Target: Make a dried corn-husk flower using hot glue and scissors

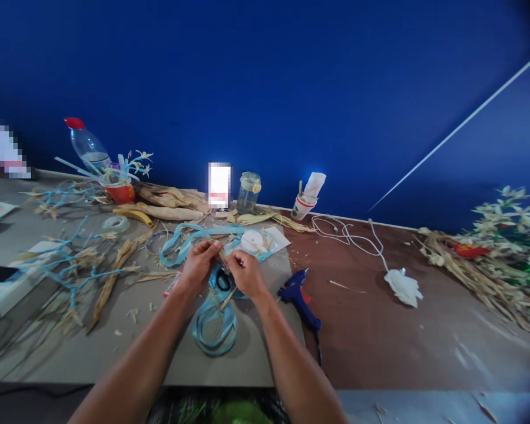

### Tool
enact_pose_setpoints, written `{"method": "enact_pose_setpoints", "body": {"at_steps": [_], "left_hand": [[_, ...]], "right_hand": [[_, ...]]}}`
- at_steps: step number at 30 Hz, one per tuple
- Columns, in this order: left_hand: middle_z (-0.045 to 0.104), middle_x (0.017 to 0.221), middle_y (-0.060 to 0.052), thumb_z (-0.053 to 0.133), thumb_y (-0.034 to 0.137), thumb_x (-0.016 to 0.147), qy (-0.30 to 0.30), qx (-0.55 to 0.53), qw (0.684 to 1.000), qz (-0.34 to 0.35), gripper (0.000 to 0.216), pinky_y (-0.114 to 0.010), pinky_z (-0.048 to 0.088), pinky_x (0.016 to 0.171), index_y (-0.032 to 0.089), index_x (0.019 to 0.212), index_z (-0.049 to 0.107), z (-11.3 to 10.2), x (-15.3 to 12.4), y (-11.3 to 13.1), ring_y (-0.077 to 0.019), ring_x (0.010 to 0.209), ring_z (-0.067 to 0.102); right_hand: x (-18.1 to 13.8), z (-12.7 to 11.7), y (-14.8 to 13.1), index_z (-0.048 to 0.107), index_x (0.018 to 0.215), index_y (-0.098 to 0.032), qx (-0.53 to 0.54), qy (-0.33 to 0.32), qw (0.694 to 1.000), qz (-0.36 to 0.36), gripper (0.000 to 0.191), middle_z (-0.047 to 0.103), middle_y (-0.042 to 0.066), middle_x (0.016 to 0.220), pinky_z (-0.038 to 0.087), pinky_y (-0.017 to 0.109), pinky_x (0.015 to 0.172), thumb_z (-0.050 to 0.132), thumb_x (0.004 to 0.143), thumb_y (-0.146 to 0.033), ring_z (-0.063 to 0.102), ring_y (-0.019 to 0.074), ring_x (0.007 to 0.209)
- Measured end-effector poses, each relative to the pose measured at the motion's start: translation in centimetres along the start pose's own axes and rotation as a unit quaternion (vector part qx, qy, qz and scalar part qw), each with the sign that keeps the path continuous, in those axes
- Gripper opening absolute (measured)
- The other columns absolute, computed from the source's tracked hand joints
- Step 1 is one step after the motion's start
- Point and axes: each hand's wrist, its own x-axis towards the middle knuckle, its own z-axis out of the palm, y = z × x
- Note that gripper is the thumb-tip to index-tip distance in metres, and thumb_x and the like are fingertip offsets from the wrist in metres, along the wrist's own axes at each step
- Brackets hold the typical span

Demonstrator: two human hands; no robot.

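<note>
My left hand [201, 265] and my right hand [246, 274] meet over the grey mat [115, 347], fingers pinched together on a thin strip of dried corn husk [223, 254] held between them. A light blue ribbon [215, 321] lies looped under and below my hands, and more of it curls behind them. Black-handled scissors [223, 281] lie just beneath my right hand. A white roll of tape [251, 240] sits right behind my fingers.
A blue glue gun [299, 297] lies right of my right hand, its white cord [348, 235] running back. Husk stems wrapped in blue [77, 268] cover the left. A plastic bottle [87, 148], orange cup [120, 191], glass jar [248, 192] and paper cup [302, 206] line the blue wall. Husk flowers [494, 247] are piled at right.
</note>
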Motion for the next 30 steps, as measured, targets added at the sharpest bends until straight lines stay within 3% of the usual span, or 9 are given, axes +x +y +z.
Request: {"method": "enact_pose_setpoints", "body": {"at_steps": [9, 18, 21, 25, 27, 30], "left_hand": [[0.047, 0.049, 0.004, 0.071, 0.035, 0.068, 0.033, 0.058, 0.997, 0.034, 0.029, -0.019, 0.033, 0.046, 0.015, 0.054, 0.054, -0.3, 0.0, -0.3, -0.0063, 0.046, 0.041], [0.049, 0.052, 0.004, 0.072, 0.033, 0.066, 0.080, -0.002, 0.995, 0.051, 0.023, -0.018, 0.035, 0.046, 0.015, 0.062, 0.058, -0.4, 0.3, 0.3, -0.0058, 0.046, 0.043], [0.050, 0.054, 0.004, 0.071, 0.031, 0.066, 0.102, -0.034, 0.990, 0.086, 0.023, -0.018, 0.036, 0.047, 0.014, 0.061, 0.056, -0.4, 0.4, 0.9, -0.0047, 0.046, 0.043], [0.053, 0.062, 0.004, 0.069, 0.032, 0.068, 0.153, -0.070, 0.979, 0.118, 0.022, -0.018, 0.038, 0.048, 0.014, 0.065, 0.056, -0.9, 0.8, 1.5, -0.0038, 0.046, 0.044], [0.052, 0.061, 0.005, 0.067, 0.032, 0.069, 0.186, -0.044, 0.972, 0.136, 0.021, -0.018, 0.037, 0.048, 0.015, 0.066, 0.056, -1.2, 1.0, 1.5, -0.0041, 0.047, 0.043], [0.051, 0.060, 0.004, 0.062, 0.033, 0.074, 0.218, 0.036, 0.959, 0.179, 0.019, -0.017, 0.037, 0.049, 0.016, 0.069, 0.057, -1.4, 1.2, 1.1, -0.0055, 0.049, 0.044]], "right_hand": [[0.0, -0.4, 0.0, 0.053, 0.063, -0.020, -0.018, -0.001, 1.000, -0.013, 0.013, 0.052, -0.002, 0.062, 0.039, 0.024, 0.061, 0.054, 0.074, -0.026, 0.048, 0.0131, 0.062], [0.1, -0.6, 0.4, 0.056, 0.066, -0.019, -0.011, -0.017, 1.000, -0.006, 0.015, 0.053, -0.002, 0.062, 0.038, 0.023, 0.060, 0.054, 0.076, -0.030, 0.047, 0.0126, 0.062], [0.2, -0.9, 0.3, 0.057, 0.066, -0.017, 0.030, 0.015, 0.999, 0.027, 0.018, 0.053, -0.002, 0.061, 0.038, 0.023, 0.060, 0.054, 0.075, -0.033, 0.046, 0.0122, 0.060], [0.6, -1.8, 0.4, 0.056, 0.065, -0.017, 0.103, 0.119, 0.984, 0.079, 0.024, 0.051, -0.003, 0.058, 0.037, 0.023, 0.059, 0.054, 0.073, -0.039, 0.044, 0.0114, 0.058], [0.8, -2.0, 0.6, 0.056, 0.066, -0.017, 0.117, 0.162, 0.975, 0.092, 0.025, 0.051, -0.003, 0.058, 0.037, 0.023, 0.058, 0.054, 0.073, -0.041, 0.044, 0.0115, 0.057], [0.8, -1.8, 1.0, 0.058, 0.067, -0.016, 0.080, 0.162, 0.980, 0.079, 0.025, 0.055, -0.002, 0.060, 0.038, 0.024, 0.059, 0.054, 0.073, -0.040, 0.047, 0.0126, 0.059]]}}
